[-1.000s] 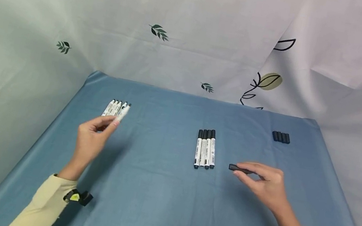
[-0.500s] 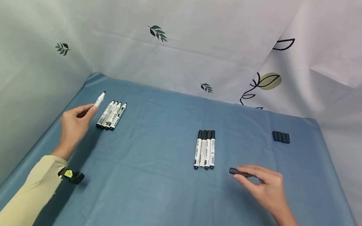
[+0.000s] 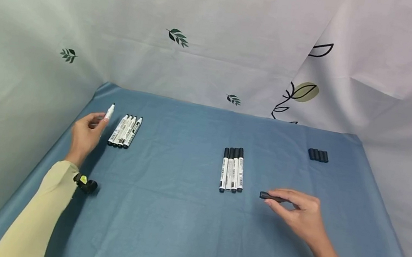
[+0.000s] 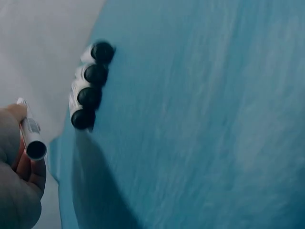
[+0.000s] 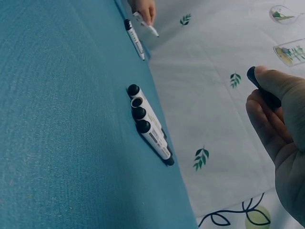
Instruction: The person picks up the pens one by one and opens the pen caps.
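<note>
My left hand (image 3: 85, 134) pinches an uncapped white marker (image 3: 109, 111) between thumb and fingers, its dark tip pointing away from me. In the left wrist view the marker's round dark end (image 4: 36, 150) faces the camera. Just right of that hand, a row of several uncapped markers (image 3: 125, 131) lies side by side. My right hand (image 3: 298, 211) pinches a black marker cap (image 3: 269, 196) above the cloth. Left of the right hand lies a row of several capped white markers (image 3: 233, 169) with black caps.
Several black caps (image 3: 318, 155) lie together at the back right of the blue cloth (image 3: 166, 222). A pale fabric backdrop (image 3: 215, 21) with leaf prints rises behind the table's far edge and along its sides.
My left hand, holding the marker, has moved left and away from over the uncapped row to its left side, slowing lately. The right hand with the cap has barely moved.
</note>
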{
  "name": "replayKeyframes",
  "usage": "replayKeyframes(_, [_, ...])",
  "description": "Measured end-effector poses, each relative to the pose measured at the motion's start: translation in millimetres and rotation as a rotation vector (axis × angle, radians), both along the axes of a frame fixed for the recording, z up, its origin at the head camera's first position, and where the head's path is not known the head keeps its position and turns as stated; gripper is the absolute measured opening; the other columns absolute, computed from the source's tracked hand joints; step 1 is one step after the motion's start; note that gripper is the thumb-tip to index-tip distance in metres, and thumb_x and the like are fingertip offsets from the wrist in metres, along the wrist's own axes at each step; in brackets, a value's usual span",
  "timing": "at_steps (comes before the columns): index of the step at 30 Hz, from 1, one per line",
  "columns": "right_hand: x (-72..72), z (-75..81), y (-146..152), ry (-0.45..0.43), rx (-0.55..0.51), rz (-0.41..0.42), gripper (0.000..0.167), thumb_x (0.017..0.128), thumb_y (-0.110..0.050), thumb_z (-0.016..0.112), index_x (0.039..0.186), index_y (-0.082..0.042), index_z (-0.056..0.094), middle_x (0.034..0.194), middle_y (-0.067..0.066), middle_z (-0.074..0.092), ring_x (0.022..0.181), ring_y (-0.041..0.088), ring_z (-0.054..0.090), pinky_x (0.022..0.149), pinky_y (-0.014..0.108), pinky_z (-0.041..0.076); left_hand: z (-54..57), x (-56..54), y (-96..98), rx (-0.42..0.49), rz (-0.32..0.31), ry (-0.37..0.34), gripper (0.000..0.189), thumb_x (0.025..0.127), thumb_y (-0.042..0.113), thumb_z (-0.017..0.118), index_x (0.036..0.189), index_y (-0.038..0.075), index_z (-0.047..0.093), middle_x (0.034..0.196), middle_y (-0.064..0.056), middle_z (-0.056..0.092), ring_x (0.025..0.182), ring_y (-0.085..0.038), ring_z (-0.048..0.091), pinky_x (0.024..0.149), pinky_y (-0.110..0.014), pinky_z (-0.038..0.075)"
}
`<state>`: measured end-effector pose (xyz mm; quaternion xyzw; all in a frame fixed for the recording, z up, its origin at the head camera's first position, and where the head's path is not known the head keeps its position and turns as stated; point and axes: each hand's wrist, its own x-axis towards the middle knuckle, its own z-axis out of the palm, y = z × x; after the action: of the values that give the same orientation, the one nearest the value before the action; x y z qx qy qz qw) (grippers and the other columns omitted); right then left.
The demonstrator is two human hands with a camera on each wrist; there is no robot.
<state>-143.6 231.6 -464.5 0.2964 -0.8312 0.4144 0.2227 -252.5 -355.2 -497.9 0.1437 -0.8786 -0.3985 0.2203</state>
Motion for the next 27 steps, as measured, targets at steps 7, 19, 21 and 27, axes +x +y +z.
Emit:
replayKeyframes(7, [2.1, 0.1, -1, -0.013, 0.003, -0.008, 0.036, 0.065, 0.008, 0.091, 0.093, -0.012, 0.083, 0.091, 0.006, 0.078, 0.086, -0.003, 0.07, 0.064, 0.013, 0.051, -4.5, -6.0, -10.8, -0.031, -0.013, -0.036, 0.04, 0.101, 0.035, 0.064, 0.129, 0.006, 0.07, 0.116, -0.019, 0.071, 0.085, 0.001, 0.054, 0.066, -0.011, 0.042])
replayKeyframes(19, [1.5, -4.3, 0, -0.003, -0.012, 0.006, 0.038, 0.064, 0.009, 0.09, 0.094, -0.013, 0.082, 0.092, 0.005, 0.078, 0.087, -0.002, 0.07, 0.063, 0.015, 0.051, -18.8, -14.1, -11.8, -0.042, -0.036, -0.102, 0.043, 0.101, 0.035, 0.065, 0.127, 0.001, 0.071, 0.115, -0.021, 0.071, 0.095, -0.018, 0.061, 0.071, -0.017, 0.043])
replayKeyframes(21, [2.2, -4.0, 0, -0.013, -0.011, 0.003, 0.037, 0.065, 0.009, 0.09, 0.094, -0.013, 0.082, 0.092, 0.006, 0.078, 0.087, -0.002, 0.07, 0.063, 0.015, 0.051, -20.5, -14.2, -10.2, -0.045, -0.038, -0.105, 0.044, 0.101, 0.036, 0.065, 0.127, 0.001, 0.071, 0.114, -0.021, 0.071, 0.095, -0.019, 0.062, 0.072, -0.018, 0.043])
replayKeyframes(27, [4.0, -3.9, 0, -0.022, -0.002, -0.005, 0.036, 0.065, 0.009, 0.09, 0.093, -0.013, 0.082, 0.092, 0.006, 0.078, 0.086, -0.001, 0.07, 0.065, 0.014, 0.051, -21.7, -14.5, -4.9, -0.031, -0.036, -0.097, 0.044, 0.1, 0.037, 0.066, 0.125, 0.001, 0.072, 0.114, -0.02, 0.072, 0.093, -0.017, 0.061, 0.071, -0.018, 0.044])
